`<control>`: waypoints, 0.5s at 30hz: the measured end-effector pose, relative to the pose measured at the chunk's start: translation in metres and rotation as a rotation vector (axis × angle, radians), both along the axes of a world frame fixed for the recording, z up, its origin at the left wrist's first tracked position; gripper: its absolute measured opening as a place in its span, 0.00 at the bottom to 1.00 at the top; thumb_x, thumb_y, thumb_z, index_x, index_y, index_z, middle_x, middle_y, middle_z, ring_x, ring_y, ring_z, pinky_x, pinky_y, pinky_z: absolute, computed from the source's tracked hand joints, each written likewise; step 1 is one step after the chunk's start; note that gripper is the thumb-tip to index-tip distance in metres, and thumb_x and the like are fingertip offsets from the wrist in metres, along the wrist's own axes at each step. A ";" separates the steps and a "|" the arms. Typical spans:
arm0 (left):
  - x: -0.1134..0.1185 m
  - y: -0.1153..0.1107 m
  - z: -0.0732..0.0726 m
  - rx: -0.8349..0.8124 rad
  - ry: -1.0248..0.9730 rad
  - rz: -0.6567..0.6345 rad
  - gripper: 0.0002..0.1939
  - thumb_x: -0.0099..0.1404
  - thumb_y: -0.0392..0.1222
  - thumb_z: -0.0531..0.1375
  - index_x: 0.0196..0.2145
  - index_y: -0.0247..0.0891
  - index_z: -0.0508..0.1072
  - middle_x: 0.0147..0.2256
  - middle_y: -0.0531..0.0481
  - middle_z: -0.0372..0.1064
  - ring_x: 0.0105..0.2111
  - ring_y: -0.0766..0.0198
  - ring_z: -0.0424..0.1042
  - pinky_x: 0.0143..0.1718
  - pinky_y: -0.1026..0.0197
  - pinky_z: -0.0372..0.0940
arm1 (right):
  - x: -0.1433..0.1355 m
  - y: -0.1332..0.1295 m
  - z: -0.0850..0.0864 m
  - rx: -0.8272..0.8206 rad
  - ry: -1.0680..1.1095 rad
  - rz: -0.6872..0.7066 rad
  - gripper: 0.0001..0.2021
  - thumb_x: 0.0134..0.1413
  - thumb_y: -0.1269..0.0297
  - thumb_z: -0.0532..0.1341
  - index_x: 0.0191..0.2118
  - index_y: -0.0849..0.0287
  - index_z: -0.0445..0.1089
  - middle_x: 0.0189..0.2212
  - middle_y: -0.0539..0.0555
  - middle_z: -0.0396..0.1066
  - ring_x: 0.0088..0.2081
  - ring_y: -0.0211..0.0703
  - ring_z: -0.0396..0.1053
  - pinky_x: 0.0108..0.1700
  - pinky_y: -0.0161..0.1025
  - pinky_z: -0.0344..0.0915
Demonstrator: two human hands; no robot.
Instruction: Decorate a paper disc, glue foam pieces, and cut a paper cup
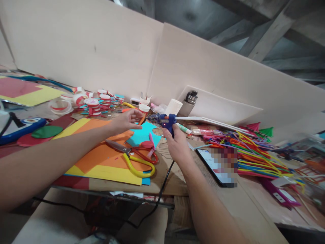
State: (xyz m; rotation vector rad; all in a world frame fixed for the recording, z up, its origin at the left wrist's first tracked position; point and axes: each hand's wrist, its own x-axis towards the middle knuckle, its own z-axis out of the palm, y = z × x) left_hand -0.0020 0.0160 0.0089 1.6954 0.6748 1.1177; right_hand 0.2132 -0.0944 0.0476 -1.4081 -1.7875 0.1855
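Observation:
My right hand is wrapped around the handle of a blue hot glue gun. A white glue stick juts out of its back, and a small red light shows on its side. The nozzle points left, towards my left hand, which hovers above the paper with fingers loosely bent and thumb apart. Beside its fingertips is a small orange-and-dark piece; contact with it is unclear. Below lie a light-blue sheet, orange paper, yellow-handled scissors and red-handled scissors.
A phone lies right of my right forearm, beside bundled coloured pipe cleaners. Red-and-white paper cups crowd the back left. A bottle and white cup stack stand behind. The gun's black cord drops over the table edge.

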 end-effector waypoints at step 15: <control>0.001 -0.003 0.002 0.027 0.007 -0.040 0.25 0.44 0.37 0.71 0.40 0.35 0.68 0.43 0.45 0.69 0.45 0.58 0.70 0.50 0.48 0.64 | 0.008 0.008 -0.005 0.006 0.078 -0.029 0.17 0.59 0.53 0.52 0.45 0.60 0.68 0.35 0.57 0.73 0.36 0.47 0.68 0.39 0.42 0.64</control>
